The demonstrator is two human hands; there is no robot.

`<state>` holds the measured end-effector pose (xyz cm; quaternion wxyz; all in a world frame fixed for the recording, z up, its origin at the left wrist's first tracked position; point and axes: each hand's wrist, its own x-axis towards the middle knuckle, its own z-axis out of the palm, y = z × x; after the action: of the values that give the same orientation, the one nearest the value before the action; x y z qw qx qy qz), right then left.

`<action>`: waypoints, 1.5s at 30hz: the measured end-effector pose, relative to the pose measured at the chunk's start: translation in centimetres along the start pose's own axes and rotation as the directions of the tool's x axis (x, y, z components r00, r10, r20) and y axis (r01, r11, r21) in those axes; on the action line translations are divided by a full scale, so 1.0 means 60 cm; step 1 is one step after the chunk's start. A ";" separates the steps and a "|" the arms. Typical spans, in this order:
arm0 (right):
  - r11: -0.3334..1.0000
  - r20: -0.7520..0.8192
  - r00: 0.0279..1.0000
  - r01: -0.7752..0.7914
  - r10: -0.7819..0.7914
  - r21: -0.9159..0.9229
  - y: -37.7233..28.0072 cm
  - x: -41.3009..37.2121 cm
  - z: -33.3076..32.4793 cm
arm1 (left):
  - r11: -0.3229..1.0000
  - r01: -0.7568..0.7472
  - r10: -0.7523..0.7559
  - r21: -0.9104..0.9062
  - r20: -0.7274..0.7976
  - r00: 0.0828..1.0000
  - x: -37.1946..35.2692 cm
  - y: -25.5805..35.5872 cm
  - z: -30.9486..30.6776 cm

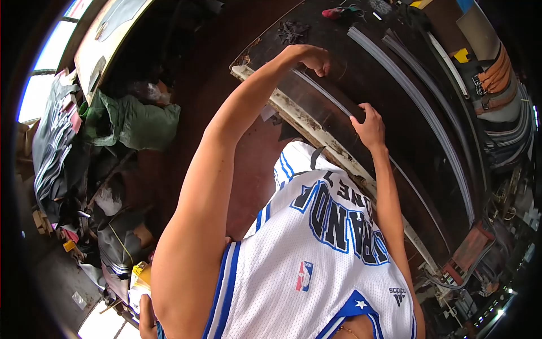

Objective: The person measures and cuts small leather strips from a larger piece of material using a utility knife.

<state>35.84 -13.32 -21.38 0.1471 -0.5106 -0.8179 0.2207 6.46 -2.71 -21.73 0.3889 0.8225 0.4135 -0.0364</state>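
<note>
My left hand (316, 59) is curled closed over the dark worktop (395, 135), its fingers bent downward; what they pinch is too dark to make out. Below and right of it, my right hand (371, 129) rests with thumb and fingers apart on a dark strip. A thin grey strip (324, 91) runs along the near side between both hands, one end close to my right thumb. Several long grey strips (409, 85) lie bundled farther across the worktop.
The worktop has a worn pale edge (316, 133). Small dark scraps (292, 32) lie at its far left corner, a red item (332, 13) beyond. Orange and grey straps (495, 76) are stacked at right, above a red metal piece (470, 251). A green bag (144, 121) sits left.
</note>
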 end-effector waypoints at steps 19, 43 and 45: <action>0.997 0.030 1.000 -0.008 0.011 -0.081 0.001 0.006 0.001 | 1.000 0.008 -0.009 -0.014 -0.029 1.000 -0.023 -0.006 -0.008; 0.994 -0.057 0.997 0.041 -0.047 -0.102 0.000 0.001 0.004 | 0.996 0.094 -0.094 -0.010 -0.160 0.983 -0.044 -0.017 0.000; 0.993 -0.065 0.997 0.038 -0.045 -0.114 0.002 0.001 0.005 | 0.993 0.089 -0.071 0.079 -0.208 0.976 -0.066 0.004 -0.001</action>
<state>35.73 -13.28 -21.72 0.1501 -0.5081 -0.8340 0.1539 4.01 -5.34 -20.02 0.3059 0.8208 0.4822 0.0146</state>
